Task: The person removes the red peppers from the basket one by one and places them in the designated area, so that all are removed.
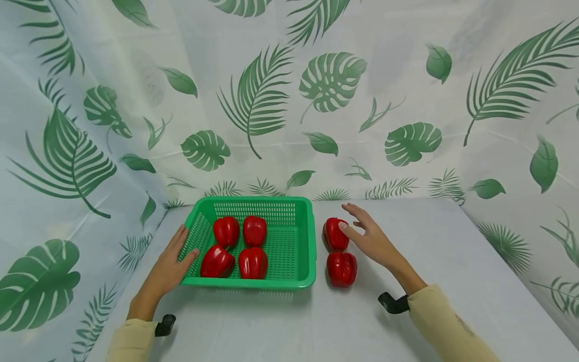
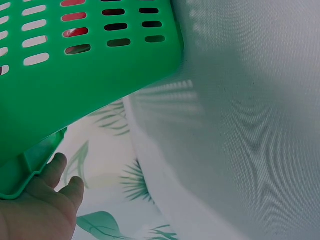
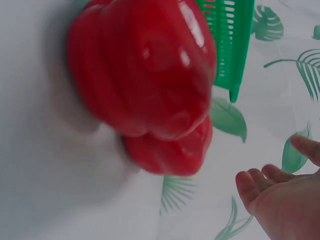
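Note:
A green plastic basket [image 1: 289, 284] with slotted walls stands on the table, several red bell peppers [image 1: 254, 263] inside it. My left hand [image 1: 168, 261] rests at the basket's left rim, fingers fairly straight and thumb over the edge. In the left wrist view the fingers [image 2: 56, 167] lie against the rim of the basket [image 2: 100, 75]. Right of the basket are two more red bell peppers, a far one [image 1: 333, 236] and a near one [image 1: 342, 270]. My right hand [image 1: 373, 241] hovers beside the far pepper with spread fingers; its thumb overlaps that pepper in the head view. The right wrist view shows the hand [image 3: 285, 200] holding nothing.
A pale grey table [image 1: 362, 332] lies under everything. Leaf-patterned white cloth [image 1: 289, 166] hangs at the back and both sides. Small black devices sit at the left wrist [image 1: 165, 326] and the right wrist [image 1: 392, 303].

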Available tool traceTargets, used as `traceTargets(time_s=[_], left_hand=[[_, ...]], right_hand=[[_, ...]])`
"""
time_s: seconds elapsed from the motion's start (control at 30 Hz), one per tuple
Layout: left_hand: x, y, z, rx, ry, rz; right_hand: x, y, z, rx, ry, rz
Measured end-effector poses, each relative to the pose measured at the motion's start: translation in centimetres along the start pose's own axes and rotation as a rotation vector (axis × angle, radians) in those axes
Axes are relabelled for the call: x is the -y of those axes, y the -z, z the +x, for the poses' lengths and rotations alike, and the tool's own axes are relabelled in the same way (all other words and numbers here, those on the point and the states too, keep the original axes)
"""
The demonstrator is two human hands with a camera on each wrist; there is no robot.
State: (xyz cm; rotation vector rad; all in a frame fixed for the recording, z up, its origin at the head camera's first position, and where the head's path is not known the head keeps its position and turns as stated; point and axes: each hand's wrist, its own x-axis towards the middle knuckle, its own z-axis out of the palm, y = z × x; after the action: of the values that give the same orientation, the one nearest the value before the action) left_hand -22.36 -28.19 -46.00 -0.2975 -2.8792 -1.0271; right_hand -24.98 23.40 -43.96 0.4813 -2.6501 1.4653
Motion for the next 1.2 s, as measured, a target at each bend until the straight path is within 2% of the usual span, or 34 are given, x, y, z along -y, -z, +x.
traceTargets(time_s=[0.27,0.5,0.8,1.2], left_hand=[[-0.1,0.1,0.0,0.002,0.016,-0.002],[-0.3,0.2,-0.2,0.004,0.025,0.002],[-0.2,0.1,0.1,0.006,0.010,-0.008],[-0.4,0.1,0.1,0.017,0.023,-0.006]], right_hand=[[1.3,-0.5,1.1,0.017,0.047,0.045],[2.4,-1.0,1.8,0.027,0.071,0.132],[3.5,-2.4,2.9,0.026,0.030,0.260],[6.4,-4.0,5.6,0.050,0.030,0.289]])
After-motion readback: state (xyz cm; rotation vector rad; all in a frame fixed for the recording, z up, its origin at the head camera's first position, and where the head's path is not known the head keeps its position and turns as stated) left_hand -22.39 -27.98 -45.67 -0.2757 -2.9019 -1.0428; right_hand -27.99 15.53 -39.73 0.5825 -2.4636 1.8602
